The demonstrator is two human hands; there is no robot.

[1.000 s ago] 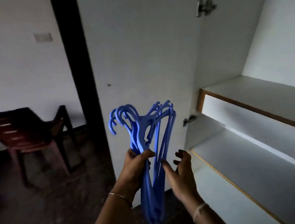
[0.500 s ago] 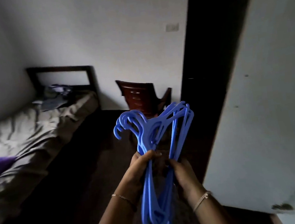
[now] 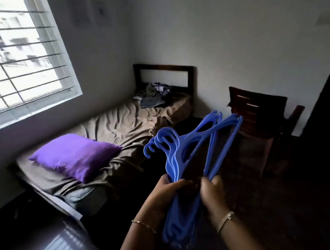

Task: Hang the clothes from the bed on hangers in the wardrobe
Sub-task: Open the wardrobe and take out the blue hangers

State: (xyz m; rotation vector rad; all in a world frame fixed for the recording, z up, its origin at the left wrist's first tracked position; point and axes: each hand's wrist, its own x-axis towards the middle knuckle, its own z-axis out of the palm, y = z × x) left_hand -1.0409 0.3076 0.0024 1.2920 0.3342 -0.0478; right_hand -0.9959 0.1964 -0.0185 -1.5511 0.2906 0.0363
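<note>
- Left hand (image 3: 167, 192): fingers and thumb curled round the necks of a bundle of blue hangers (image 3: 193, 148), just below the hooks, which point up and to the left.
- Right hand (image 3: 213, 193): clamped on the other side of the same bundle. A second ago it was spread beside the hangers without gripping them, so the bundle has gone from a one-hand hold to a two-hand hold.
- Hangers: held in front of the body, well apart from the bed. None carries a garment yet.
- View: a second ago it faced the wardrobe's open door and shelves. It has swung left past the chair (image 3: 257, 114) and now faces the bed (image 3: 131, 124). The wardrobe is out of view.
- Clothes (image 3: 154, 95): a small heap at the far end of the bed, by the headboard and untouched. A purple pillow (image 3: 75, 153) lies at the near end, under the window (image 3: 12, 56).
- Judgement: hangers collected, and the person has turned towards the garments. The task is at an early stage; the next step is probably to reach the heap and free one hanger.
</note>
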